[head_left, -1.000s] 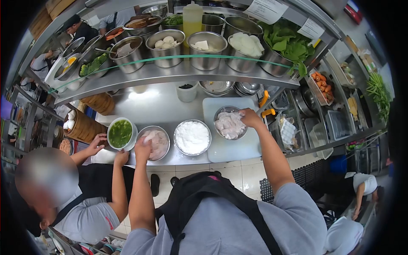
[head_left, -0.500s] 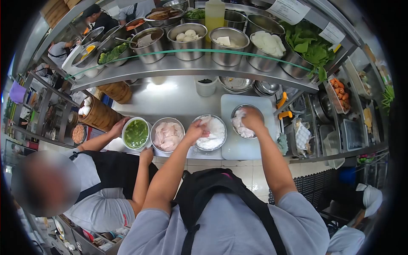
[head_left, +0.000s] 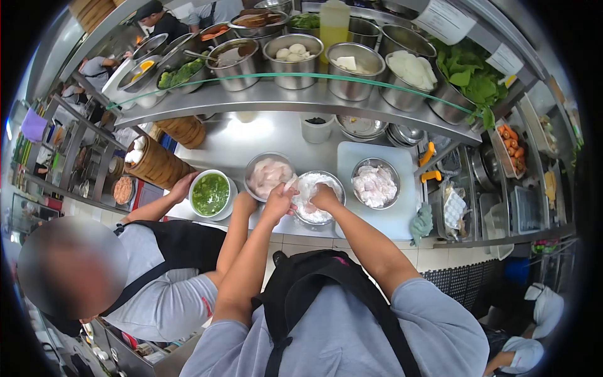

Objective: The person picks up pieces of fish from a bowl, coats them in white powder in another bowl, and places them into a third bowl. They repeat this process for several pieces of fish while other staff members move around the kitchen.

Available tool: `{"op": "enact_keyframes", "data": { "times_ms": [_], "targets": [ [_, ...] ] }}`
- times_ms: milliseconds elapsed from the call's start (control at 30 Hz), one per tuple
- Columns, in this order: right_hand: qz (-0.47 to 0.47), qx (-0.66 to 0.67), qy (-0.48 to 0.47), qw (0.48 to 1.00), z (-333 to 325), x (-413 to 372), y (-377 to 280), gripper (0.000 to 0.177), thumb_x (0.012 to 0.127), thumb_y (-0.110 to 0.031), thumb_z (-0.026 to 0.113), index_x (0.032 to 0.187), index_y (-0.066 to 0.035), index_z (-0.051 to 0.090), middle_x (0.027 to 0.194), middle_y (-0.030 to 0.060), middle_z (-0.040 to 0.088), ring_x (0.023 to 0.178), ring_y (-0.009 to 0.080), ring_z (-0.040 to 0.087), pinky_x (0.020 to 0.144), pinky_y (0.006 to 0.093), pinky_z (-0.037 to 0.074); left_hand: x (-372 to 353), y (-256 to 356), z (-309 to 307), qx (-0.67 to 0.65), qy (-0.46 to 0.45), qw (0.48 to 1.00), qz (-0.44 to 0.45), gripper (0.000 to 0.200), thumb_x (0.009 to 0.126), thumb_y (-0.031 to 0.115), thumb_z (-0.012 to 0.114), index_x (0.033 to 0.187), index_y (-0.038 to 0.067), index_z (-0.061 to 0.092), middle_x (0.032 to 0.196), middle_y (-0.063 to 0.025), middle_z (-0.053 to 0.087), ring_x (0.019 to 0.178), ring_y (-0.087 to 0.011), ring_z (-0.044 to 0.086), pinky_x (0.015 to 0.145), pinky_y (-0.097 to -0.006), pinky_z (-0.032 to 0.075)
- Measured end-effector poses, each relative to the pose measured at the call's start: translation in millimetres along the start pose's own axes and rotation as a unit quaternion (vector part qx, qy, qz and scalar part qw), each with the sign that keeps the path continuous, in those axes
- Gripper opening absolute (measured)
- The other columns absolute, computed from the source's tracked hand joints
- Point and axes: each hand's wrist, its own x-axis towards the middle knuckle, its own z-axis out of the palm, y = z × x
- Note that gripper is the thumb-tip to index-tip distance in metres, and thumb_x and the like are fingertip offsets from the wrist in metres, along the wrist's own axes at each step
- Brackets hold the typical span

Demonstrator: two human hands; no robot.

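Pinching pale slice (head_left: 291, 183), L hand (head_left: 281, 201) half-curled; R hand (head_left: 325, 197) in powder bowl (head_left: 317, 223) nr counter (head_left: 220, 143) front edge, grip hidden. Papers (head_left: 445, 20) w/ print too small; floor (head_left: 300, 240) tiled.

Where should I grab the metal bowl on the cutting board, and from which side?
I'd pinch the metal bowl by its right rim, coming from the right. It sits upright with a thin, open rim around the pale meat, and bare cutting board lies on that side. The powder bowl and your right hand are to its left.
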Motion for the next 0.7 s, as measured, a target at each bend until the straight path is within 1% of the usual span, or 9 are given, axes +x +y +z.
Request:
{"op": "enact_keyframes", "data": {
  "times_ms": [67,100,133,200,367,433,467,533,700],
  "targets": [
    [-0.041,0.005,-0.004,0.999,-4.1,3.5,0.3,0.056,0.070,-0.019,0.071,0.122,0.000,0.062,0.130,0.0257,0.060,0.118,0.0385,0.060,0.101,0.0420,0.048,-1.8,-5.6,-4.0,0.001,0.010,1.000,0.006,0.033,0.102,0.025,0.050,0.128,0.005,0.053,0.114,-0.0089,0.069,0.059,-0.0113,0.060,0.047,-0.0253,0.049],
    [-0.045,-0.005,-0.004,0.999,-19.6,-4.1,-9.2,0.047,0.071,-0.014,0.070,0.115,0.000,0.064,0.127,0.0267,0.060,0.116,0.0391,0.060,0.099,0.0430,0.048,-3.9,-6.2,-5.9,0.007,0.012,1.000,0.007,0.033,0.102,0.025,0.050,0.127,0.005,0.054,0.113,-0.0086,0.069,0.059,-0.0110,0.059,0.047,-0.0250,0.049],
    [-0.048,-0.009,-0.006,0.999,-24.9,-6.2,-10.5,0.047,0.071,-0.014,0.070,0.115,0.000,0.064,0.127,0.0267,0.060,0.116,0.0391,0.060,0.099,0.0430,0.048,-5.0,-7.7,-7.6,0.013,0.013,1.000,0.009,0.032,0.102,0.025,0.051,0.126,0.005,0.056,0.112,-0.0082,0.069,0.059,-0.0107,0.059,0.048,-0.0247,0.049],
    [-0.140,-0.061,0.122,0.981,-30.6,-10.6,-8.1,0.046,0.074,-0.005,0.064,0.120,0.000,0.061,0.120,0.0238,0.063,0.116,0.0398,0.060,0.097,0.0444,0.050,-7.1,-10.3,-9.4,0.004,0.024,1.000,0.014,0.030,0.102,0.025,0.051,0.124,0.006,0.058,0.110,-0.0073,0.069,0.059,-0.0103,0.059,0.048,-0.0242,0.048],
    [-0.170,-0.063,0.078,0.980,-7.9,3.0,-5.4,0.053,0.073,-0.002,0.066,0.124,0.001,0.055,0.123,0.0241,0.059,0.115,0.0390,0.059,0.098,0.0447,0.048,-4.6,-12.9,-7.3,-0.021,0.011,1.000,0.003,0.028,0.101,0.022,0.051,0.123,0.005,0.057,0.104,-0.0059,0.070,0.055,-0.0100,0.056,0.048,-0.0250,0.048],
    [-0.237,-0.062,0.075,0.967,-13.9,-12.9,-8.8,0.063,0.070,-0.006,0.073,0.129,-0.002,0.051,0.115,0.0229,0.062,0.110,0.0415,0.059,0.094,0.0477,0.049,-7.7,-11.9,-11.2,-0.017,0.013,1.000,0.011,0.028,0.101,0.022,0.051,0.123,0.005,0.057,0.103,-0.0059,0.070,0.056,-0.0101,0.056,0.048,-0.0249,0.048],
    [-0.238,-0.062,0.075,0.966,-19.8,-17.1,-11.4,0.063,0.070,-0.006,0.073,0.129,-0.002,0.051,0.115,0.0229,0.062,0.110,0.0415,0.059,0.094,0.0477,0.049,-8.9,-11.7,-12.1,-0.016,0.014,1.000,0.015,0.029,0.101,0.022,0.051,0.123,0.004,0.057,0.103,-0.0059,0.070,0.056,-0.0101,0.056,0.048,-0.0248,0.048],
    [-0.230,-0.174,0.039,0.957,-30.2,-30.7,-12.7,0.065,0.070,-0.006,0.073,0.129,-0.002,0.048,0.117,0.0224,0.062,0.111,0.0406,0.060,0.093,0.0482,0.050,-11.3,-14.8,-13.5,-0.021,0.014,1.000,0.012,0.029,0.101,0.022,0.051,0.124,0.005,0.057,0.103,-0.0064,0.070,0.056,-0.0100,0.056,0.048,-0.0249,0.048],
    [-0.233,-0.124,-0.001,0.965,-13.0,-21.4,6.4,0.056,0.071,-0.009,0.072,0.124,-0.006,0.055,0.118,0.0217,0.063,0.113,0.0391,0.060,0.095,0.0484,0.049,-7.1,-16.1,-11.8,-0.029,0.008,0.999,0.012,0.030,0.102,0.023,0.050,0.127,0.006,0.057,0.102,-0.0058,0.069,0.057,-0.0086,0.055,0.046,-0.0223,0.046]
  ]
}}
